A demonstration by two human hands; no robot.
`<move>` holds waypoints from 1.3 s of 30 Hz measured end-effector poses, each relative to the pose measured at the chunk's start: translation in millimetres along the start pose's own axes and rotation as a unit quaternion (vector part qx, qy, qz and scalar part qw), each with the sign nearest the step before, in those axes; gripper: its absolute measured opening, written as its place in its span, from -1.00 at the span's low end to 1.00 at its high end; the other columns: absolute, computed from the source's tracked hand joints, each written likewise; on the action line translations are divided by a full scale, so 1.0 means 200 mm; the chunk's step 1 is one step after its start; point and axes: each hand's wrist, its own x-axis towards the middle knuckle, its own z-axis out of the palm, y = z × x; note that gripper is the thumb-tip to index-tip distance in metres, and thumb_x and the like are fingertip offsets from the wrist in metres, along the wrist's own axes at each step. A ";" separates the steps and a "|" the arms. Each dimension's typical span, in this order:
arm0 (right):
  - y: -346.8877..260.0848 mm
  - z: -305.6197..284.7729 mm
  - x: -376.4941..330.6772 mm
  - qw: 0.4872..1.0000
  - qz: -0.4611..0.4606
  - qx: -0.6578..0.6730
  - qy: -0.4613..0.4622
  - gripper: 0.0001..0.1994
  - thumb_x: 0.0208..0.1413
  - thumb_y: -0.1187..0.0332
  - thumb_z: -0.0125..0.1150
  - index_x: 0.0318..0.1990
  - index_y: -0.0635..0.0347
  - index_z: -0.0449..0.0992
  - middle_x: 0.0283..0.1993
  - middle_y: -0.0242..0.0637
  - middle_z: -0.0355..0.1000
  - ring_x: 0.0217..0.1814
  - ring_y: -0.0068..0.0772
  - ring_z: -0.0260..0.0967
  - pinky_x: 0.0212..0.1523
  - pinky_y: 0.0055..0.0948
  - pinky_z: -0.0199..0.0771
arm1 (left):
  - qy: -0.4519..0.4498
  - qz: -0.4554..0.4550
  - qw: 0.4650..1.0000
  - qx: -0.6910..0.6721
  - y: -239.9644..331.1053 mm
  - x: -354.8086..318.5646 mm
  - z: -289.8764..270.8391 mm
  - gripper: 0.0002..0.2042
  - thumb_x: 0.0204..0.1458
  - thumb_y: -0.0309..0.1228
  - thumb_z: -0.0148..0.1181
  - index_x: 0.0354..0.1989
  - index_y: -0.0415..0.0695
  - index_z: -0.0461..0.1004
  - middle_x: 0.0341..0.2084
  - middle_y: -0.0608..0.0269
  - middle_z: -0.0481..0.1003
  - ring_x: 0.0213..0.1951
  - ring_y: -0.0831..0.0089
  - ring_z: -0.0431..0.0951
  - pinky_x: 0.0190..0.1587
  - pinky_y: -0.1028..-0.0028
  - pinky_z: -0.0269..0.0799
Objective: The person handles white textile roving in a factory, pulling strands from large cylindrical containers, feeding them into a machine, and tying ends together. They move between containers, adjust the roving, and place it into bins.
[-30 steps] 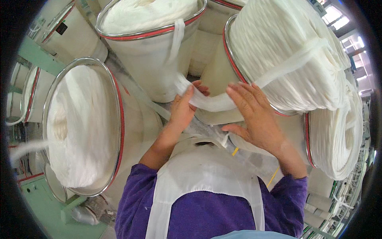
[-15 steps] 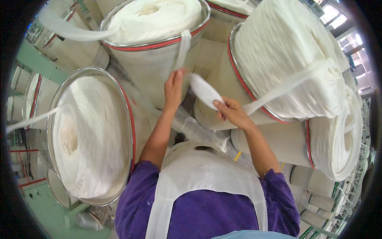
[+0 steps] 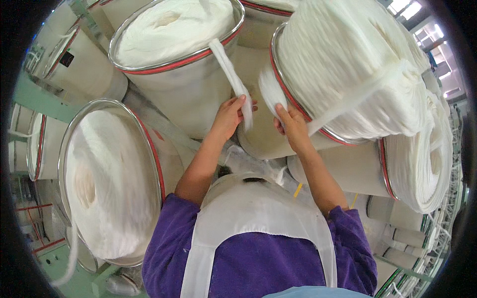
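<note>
My left hand (image 3: pixel 231 118) is closed on a narrow white sliver (image 3: pixel 229 69) that hangs over the rim of the far can (image 3: pixel 174 94); its loose end dangles below my fingers. To the right, my right hand (image 3: pixel 292 124) pinches a wider, flattened end of sliver (image 3: pixel 271 92), which fans upward from the thumb. From that hand a strand (image 3: pixel 348 107) runs up to the tall coiled sliver (image 3: pixel 348 64) bulging out of the right can. The two hands are a short way apart, and the two ends do not touch.
At the left stands another can with a metal rim (image 3: pixel 158 169), holding coiled sliver (image 3: pixel 114 198). A further overfull coil (image 3: pixel 422 164) sits at the right. More cans (image 3: pixel 79 69) stand at the far left, near a green machine frame (image 3: pixel 59 263).
My left hand has taken hold of the sliver hanging from the far can. My right hand has moved slightly up and right, its sliver end now pointing upward. The view has shifted a little.
</note>
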 end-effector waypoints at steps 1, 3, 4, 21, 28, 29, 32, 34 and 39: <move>0.00 0.02 0.02 1.000 -0.020 0.005 0.004 -0.62 0.18 -0.04 0.06 -0.35 0.12 0.39 -0.60 -0.46 0.29 -0.60 -0.66 0.14 -0.59 -0.60 0.11 | 0.000 -0.004 1.000 -0.001 0.01 -0.03 0.03 -0.64 0.17 -0.19 0.07 -0.09 -0.27 0.45 -0.27 0.18 0.55 -0.18 0.36 0.54 -0.12 0.42 0.40; 0.00 0.05 0.06 1.000 -0.010 0.027 0.009 -0.66 0.13 0.03 0.17 -0.31 0.14 0.38 -0.53 -0.44 0.33 -0.58 -0.64 0.17 -0.56 -0.61 0.15 | 0.001 -0.001 1.000 -0.006 0.03 -0.07 0.07 -0.66 0.16 -0.19 0.08 -0.10 -0.26 0.46 -0.27 0.19 0.55 -0.18 0.39 0.53 -0.10 0.44 0.39; 0.00 0.07 0.07 0.999 -0.017 0.029 0.007 -0.67 0.11 0.06 0.20 -0.29 0.15 0.39 -0.50 -0.44 0.35 -0.56 -0.63 0.19 -0.54 -0.61 0.18 | 0.004 -0.003 1.000 0.002 0.04 -0.08 0.08 -0.67 0.16 -0.20 0.09 -0.13 -0.25 0.47 -0.27 0.21 0.55 -0.19 0.42 0.52 -0.09 0.45 0.38; 0.09 0.07 0.16 0.969 -0.185 -0.120 0.109 -0.58 -0.07 0.36 0.35 -0.04 0.27 0.38 -0.32 -0.38 0.41 -0.40 -0.61 0.29 -0.42 -0.55 0.33 | -0.008 -0.086 0.994 -0.067 0.09 -0.05 0.03 -0.76 0.10 -0.42 0.14 -0.08 -0.24 0.43 -0.25 0.17 0.52 -0.20 0.36 0.52 -0.10 0.40 0.42; 0.02 0.05 0.00 0.967 -0.169 -0.173 0.085 -0.72 0.02 0.21 0.30 -0.33 0.28 0.48 -0.52 -0.45 0.32 -0.50 -0.66 0.20 -0.51 -0.54 0.19 | -0.051 0.004 0.994 -0.097 0.04 -0.02 0.08 -0.71 0.09 -0.43 0.14 -0.04 -0.27 0.38 -0.15 0.19 0.47 -0.08 0.40 0.47 0.01 0.40 0.36; 0.01 0.05 -0.02 0.962 -0.163 -0.205 0.078 -0.71 0.03 0.18 0.29 -0.38 0.28 0.49 -0.56 -0.45 0.30 -0.52 -0.66 0.18 -0.52 -0.53 0.17 | -0.076 0.021 0.992 -0.094 0.05 -0.03 0.09 -0.70 0.09 -0.45 0.12 -0.01 -0.27 0.36 -0.12 0.17 0.47 -0.05 0.37 0.46 0.04 0.38 0.35; -0.02 0.07 -0.06 0.951 -0.162 -0.259 0.044 -0.62 0.04 0.06 0.23 -0.43 0.28 0.49 -0.66 -0.16 0.36 -0.63 -0.26 0.28 -0.50 -0.27 0.28 | -0.135 0.071 0.983 -0.099 0.09 -0.07 0.15 -0.61 0.07 -0.51 0.11 0.09 -0.28 0.28 -0.01 0.05 0.42 0.06 0.24 0.41 0.14 0.29 0.31; -0.04 0.09 -0.06 0.942 -0.113 -0.314 0.032 -0.65 0.03 0.09 0.25 -0.39 0.27 0.49 -0.55 -0.14 0.41 -0.51 -0.21 0.35 -0.41 -0.27 0.31 | -0.119 0.083 0.985 -0.097 0.11 -0.09 0.20 -0.56 0.05 -0.54 0.09 0.14 -0.29 0.22 0.04 -0.01 0.40 0.10 0.17 0.39 0.18 0.23 0.28; -0.04 0.12 -0.12 0.887 -0.371 -0.253 0.106 -0.71 -0.01 0.18 0.29 -0.29 0.22 0.50 -0.23 -0.12 0.45 -0.17 -0.13 0.38 -0.15 -0.27 0.34 | -0.059 0.100 0.985 -0.128 0.13 -0.09 0.21 -0.59 0.05 -0.59 0.08 0.11 -0.30 0.23 0.05 -0.01 0.38 0.05 0.19 0.42 0.14 0.22 0.31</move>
